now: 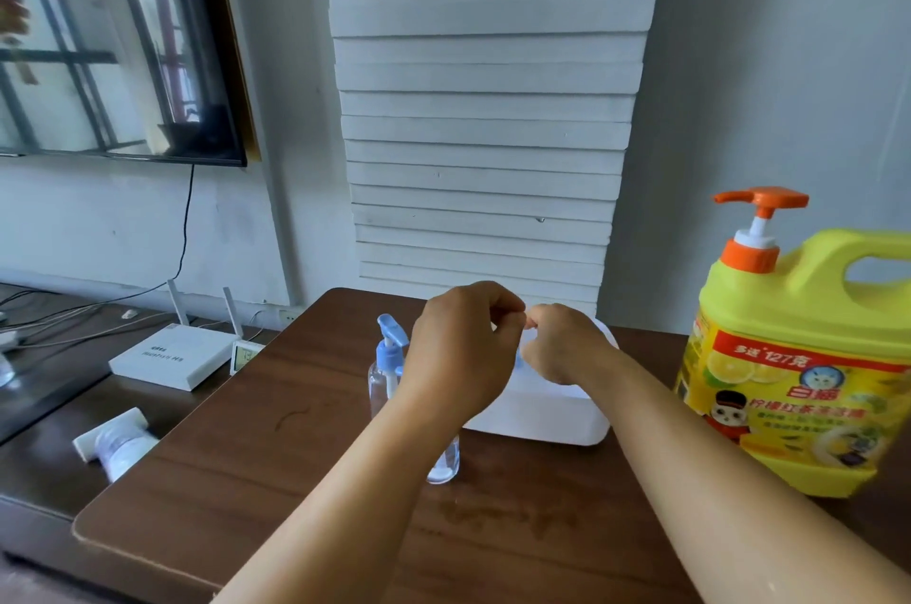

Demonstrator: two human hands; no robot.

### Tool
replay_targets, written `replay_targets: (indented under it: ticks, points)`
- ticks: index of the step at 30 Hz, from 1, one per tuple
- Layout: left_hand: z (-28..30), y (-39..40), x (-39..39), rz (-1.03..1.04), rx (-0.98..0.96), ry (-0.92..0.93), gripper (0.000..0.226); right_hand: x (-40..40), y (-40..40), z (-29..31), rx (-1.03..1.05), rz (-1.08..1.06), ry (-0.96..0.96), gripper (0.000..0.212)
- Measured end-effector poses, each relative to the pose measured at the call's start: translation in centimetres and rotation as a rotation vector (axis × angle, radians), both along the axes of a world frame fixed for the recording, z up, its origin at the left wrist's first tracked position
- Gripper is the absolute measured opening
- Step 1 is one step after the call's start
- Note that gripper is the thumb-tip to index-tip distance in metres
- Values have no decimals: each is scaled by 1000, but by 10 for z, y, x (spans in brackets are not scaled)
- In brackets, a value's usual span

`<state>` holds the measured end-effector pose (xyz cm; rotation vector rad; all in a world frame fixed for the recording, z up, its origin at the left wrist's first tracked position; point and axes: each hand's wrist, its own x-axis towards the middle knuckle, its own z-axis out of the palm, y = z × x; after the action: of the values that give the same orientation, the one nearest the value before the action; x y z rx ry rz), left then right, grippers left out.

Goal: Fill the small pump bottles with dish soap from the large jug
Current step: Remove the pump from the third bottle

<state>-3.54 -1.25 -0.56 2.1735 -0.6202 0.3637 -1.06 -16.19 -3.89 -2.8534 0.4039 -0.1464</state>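
Above the white container at the middle of the brown table, the fingertips of both hands meet. The left hand has its fingers curled inward, thumb and forefinger pinched; the right hand is curled likewise. What they pinch is too small and too hidden to identify, though a trace of blue shows under the right hand. Both forearms extend from the lower edge of the view and converge over the table. A clear pump bottle with a blue pump head stands upright just left of the left hand; the base of a second clear bottle shows below the left wrist, its top hidden. The large yellow jug, with orange pump and printed label, stands upright at the right edge of the table, well apart from the hands. Left of the table, a lower dark cabinet carries a white router, a small display unit and a white tube. Behind, a stack of white boards leans against the grey wall, and a wall-mounted screen reflects a window.
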Motion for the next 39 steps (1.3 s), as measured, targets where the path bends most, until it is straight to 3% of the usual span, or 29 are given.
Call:
replay_targets:
  ticks: [6,10,12,14,17,19,23,25,28,32,34,39]
  points:
    - [-2,-1,15,-14,-53,50,11,21,0,-18,-45,2,144,27]
    - [-4,-2,15,-40,-110,111,17,11,0,-8,32,-27,15,29]
    - [-2,-5,13,-34,-168,135,26,1,2,6,292,-41,-168,25]
    - [1,-9,13,9,-210,189,39,-11,8,19,678,6,-342,14]
    - [14,-15,12,34,-240,275,38,-35,15,33,1156,165,-390,21]
    - [22,-16,8,-65,-340,316,28,-49,16,39,1263,257,-379,20]
    - [32,-17,-4,-301,-521,480,32,-76,12,43,1322,344,-359,5]
    - [34,-16,-12,-342,-540,492,27,-87,11,43,1308,350,-377,7]
    - [33,-21,-23,-315,-545,428,16,-98,17,41,1180,297,-475,13]
    - [36,-25,-37,-309,-518,416,28,-108,22,40,1048,198,-538,24]
    - [39,-25,-43,-383,-524,435,20,-111,17,40,1016,135,-568,22]
    - [36,-24,-43,-271,-531,382,13,-115,6,37,1021,29,-596,34]
